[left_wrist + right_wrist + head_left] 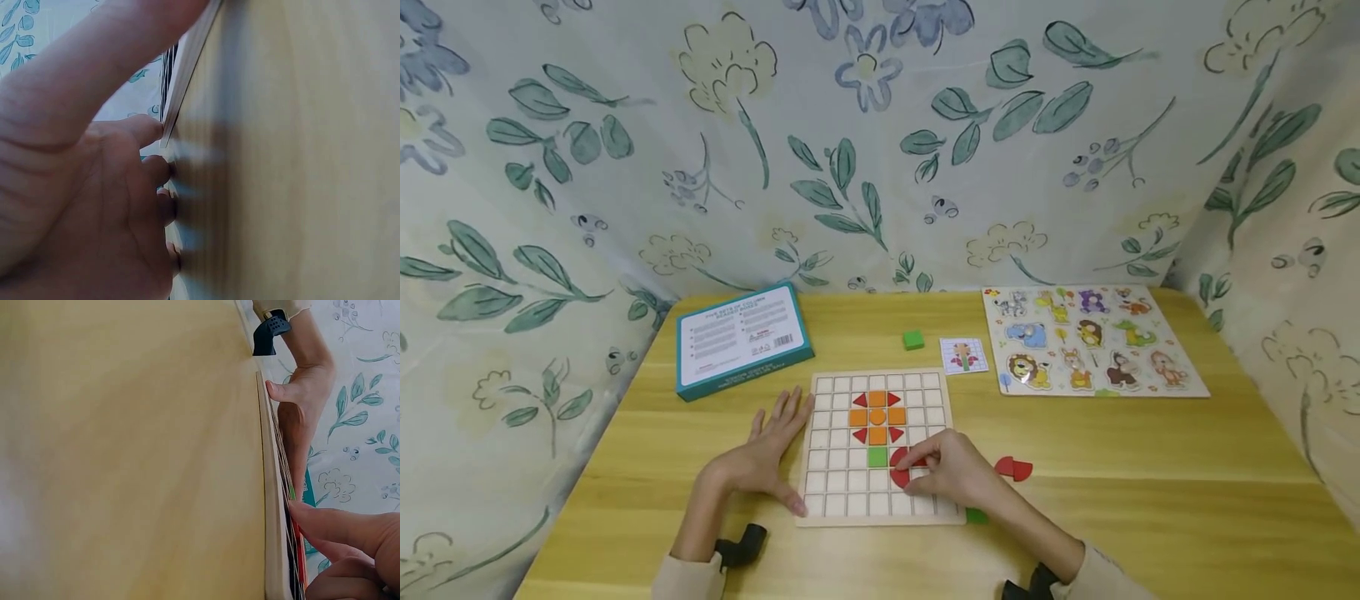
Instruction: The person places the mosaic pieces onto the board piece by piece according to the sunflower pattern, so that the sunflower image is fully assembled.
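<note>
A wooden grid board (835, 504) lies on the table with flat coloured pieces set in its squares. Orange pieces (877, 436) and red triangles (861, 401) form a cross-like figure, with a green square (877, 457) below. My left hand (760, 458) spreads along the board's left side, thumb and index finger touching its edge; the left wrist view shows the hand (94, 206) beside that edge. Over the board, my right hand (955, 471) pinches a red curved-edge piece (898, 478) between thumb and index finger, right of the green square. The fingers partly cover the red pieces there.
Loose red pieces (1014, 468) lie right of the board. A green piece (976, 516) sits by its lower right corner, another green block (913, 340) behind it. Farther back are a pattern card (973, 365), an animal puzzle (1105, 387) and a teal-edged box (737, 337).
</note>
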Motion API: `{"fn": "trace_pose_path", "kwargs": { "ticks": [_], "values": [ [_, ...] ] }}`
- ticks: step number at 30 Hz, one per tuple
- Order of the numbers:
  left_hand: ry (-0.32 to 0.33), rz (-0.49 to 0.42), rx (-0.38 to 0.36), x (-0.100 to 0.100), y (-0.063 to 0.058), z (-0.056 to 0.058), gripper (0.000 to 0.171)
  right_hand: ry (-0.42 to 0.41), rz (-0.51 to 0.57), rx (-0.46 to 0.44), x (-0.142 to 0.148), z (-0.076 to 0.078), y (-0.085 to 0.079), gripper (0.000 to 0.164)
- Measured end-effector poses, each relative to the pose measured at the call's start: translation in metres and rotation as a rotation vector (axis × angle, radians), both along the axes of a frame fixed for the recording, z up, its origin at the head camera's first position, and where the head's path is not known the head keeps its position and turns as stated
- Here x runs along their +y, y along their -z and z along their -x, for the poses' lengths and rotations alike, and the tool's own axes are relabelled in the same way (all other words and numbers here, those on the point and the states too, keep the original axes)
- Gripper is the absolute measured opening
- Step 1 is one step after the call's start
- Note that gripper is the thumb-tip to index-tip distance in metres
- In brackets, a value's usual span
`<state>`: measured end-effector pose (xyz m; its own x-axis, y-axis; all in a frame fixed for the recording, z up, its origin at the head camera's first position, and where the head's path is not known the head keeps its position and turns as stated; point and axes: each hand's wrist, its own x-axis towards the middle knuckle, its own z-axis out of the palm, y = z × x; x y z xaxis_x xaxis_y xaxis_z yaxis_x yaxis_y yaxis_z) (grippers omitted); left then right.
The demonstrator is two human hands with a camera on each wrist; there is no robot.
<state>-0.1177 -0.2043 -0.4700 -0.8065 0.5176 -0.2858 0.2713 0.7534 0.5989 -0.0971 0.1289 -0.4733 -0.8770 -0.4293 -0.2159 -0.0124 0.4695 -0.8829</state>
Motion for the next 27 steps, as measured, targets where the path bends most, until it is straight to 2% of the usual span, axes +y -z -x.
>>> {"fn": "trace_pose_path", "kwargs": {
  "ticks": [12,16,21,27],
  "values": [
    [0.007,0.023,0.011,-0.003,0.001,0.001,0.156,-0.003,0.04,-0.034,-0.001,0.002,0.004,0.015],
    [0.011,0.027,0.003,-0.001,0.001,0.001,0.155,-0.001,0.038,-0.045,0.005,0.003,0.0,0.015],
    [0.003,0.03,0.006,-0.002,-0.001,0.003,0.156,-0.006,0.012,-0.007,0.031,0.009,-0.012,0.02],
    [0.024,0.029,0.001,-0.006,-0.004,0.005,0.154,0.037,-0.074,-0.038,0.07,0.011,-0.014,0.023]
  ]
}}
